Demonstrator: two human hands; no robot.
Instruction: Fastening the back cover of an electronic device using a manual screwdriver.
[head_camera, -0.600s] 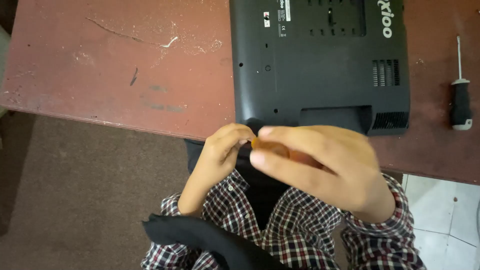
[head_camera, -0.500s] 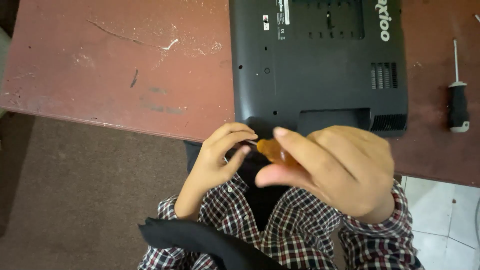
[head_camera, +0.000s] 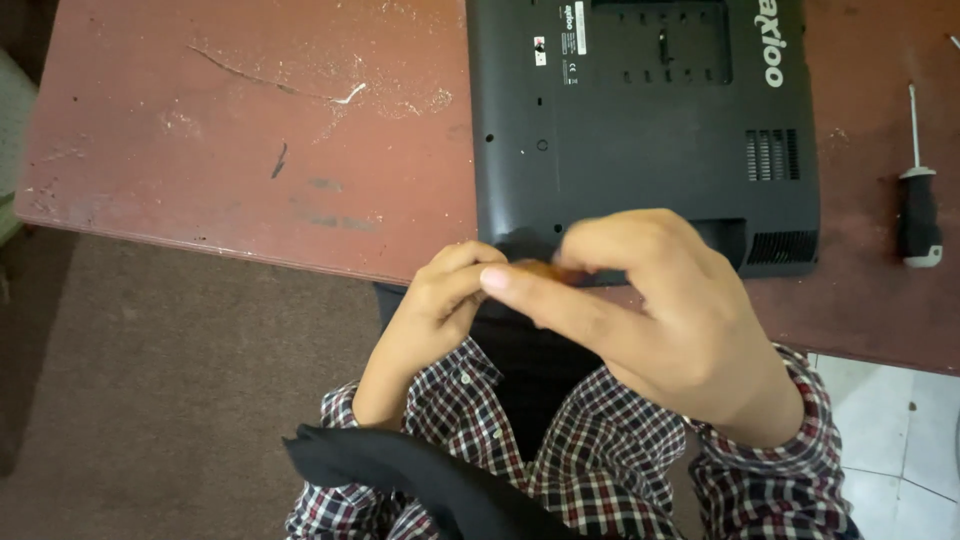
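Both our hands meet at the near edge of the black device (head_camera: 640, 150) on the red table (head_camera: 250, 150): left hand (head_camera: 440, 300) curled, right hand (head_camera: 660, 310) pinching a small orange piece (head_camera: 535, 270). Far right lies a screwdriver (head_camera: 918, 200).

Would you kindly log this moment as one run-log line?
left hand: pinching small orange piece | right hand: pinching it too | black device: face down on red table | screwdriver: lying apart

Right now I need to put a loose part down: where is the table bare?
The table is bare left of the black device back cover. A narrower strip lies between cover and screwdriver. It is crowded at the near edge, where the left hand and right hand meet.
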